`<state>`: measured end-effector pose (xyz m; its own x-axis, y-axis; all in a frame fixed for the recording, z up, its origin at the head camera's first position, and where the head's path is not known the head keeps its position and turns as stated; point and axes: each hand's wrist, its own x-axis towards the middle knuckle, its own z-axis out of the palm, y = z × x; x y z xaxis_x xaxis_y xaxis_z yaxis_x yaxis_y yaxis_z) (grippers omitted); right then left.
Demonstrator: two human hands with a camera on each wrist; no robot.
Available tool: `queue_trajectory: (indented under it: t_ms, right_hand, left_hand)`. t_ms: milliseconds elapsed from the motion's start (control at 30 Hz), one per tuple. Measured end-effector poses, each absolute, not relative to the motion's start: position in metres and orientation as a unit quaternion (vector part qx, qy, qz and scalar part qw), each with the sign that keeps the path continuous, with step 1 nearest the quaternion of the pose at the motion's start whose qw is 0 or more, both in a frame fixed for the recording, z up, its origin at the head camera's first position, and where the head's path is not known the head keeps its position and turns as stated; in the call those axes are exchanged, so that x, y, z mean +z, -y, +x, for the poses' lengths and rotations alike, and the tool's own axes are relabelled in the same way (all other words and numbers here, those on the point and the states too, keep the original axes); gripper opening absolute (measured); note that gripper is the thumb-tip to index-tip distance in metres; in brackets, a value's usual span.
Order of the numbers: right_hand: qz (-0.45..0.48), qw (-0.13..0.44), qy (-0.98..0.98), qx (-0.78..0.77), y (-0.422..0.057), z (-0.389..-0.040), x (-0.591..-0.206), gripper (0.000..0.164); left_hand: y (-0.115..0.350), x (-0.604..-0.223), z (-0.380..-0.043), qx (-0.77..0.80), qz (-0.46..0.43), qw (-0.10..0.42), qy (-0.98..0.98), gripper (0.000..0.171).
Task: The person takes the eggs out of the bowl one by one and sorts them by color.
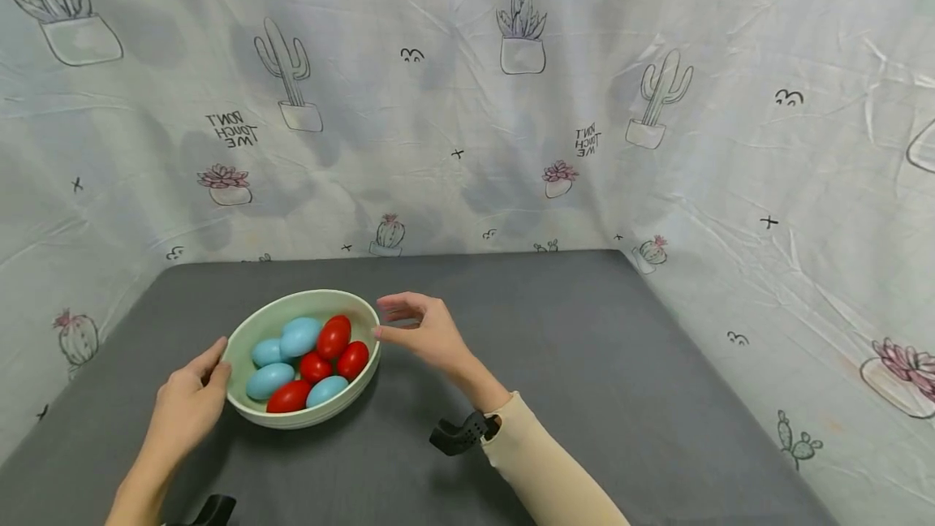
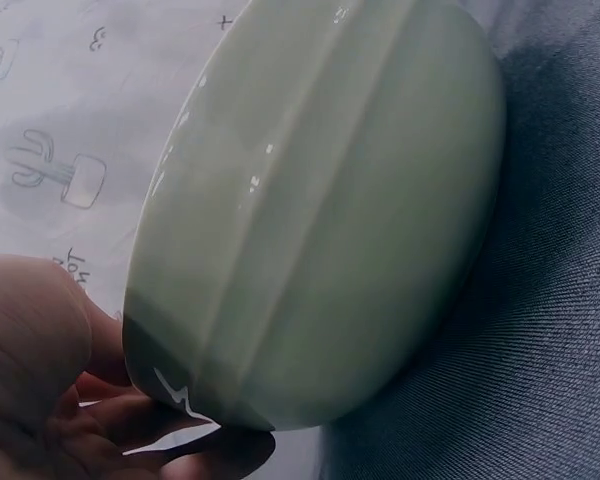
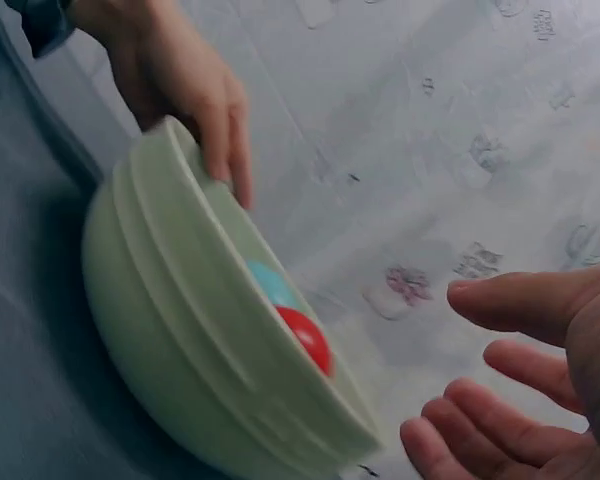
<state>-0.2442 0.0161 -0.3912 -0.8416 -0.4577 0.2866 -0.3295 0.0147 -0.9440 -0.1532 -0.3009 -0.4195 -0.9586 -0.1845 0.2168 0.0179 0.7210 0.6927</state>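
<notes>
A pale green bowl [image 1: 292, 420] holds several light blue eggs [image 1: 301, 338] and several red eggs [image 1: 333, 337]. On its left side my left hand [image 1: 183, 404] grips the rim between thumb and fingers; the left wrist view shows the bowl's ridged outer wall [image 2: 310, 220] close up. My right hand [image 1: 431, 335] is beside the right rim, thumb and fingers spread around nothing. From the right wrist view, a gap separates those fingers [image 3: 475, 415] from the bowl, and just one blue and one red egg show over the rim.
Dark grey cloth [image 1: 511, 331] covers the table, with the bowl at its left half. A white curtain [image 1: 438, 104] printed with cacti and potted plants hangs behind and along both sides. Black straps [image 1: 463, 433] sit on the wrists.
</notes>
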Motion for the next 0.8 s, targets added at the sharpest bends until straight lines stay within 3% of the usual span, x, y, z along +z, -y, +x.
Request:
queue_trajectory:
  t_ms: [800]
  right_hand:
    - [-0.362,0.173,-0.679,-0.615,0.033,-0.284,-0.4,0.053]
  left_hand:
    - [0.303,-0.419,-0.151,-0.369,0.05,0.117,0.921,0.053]
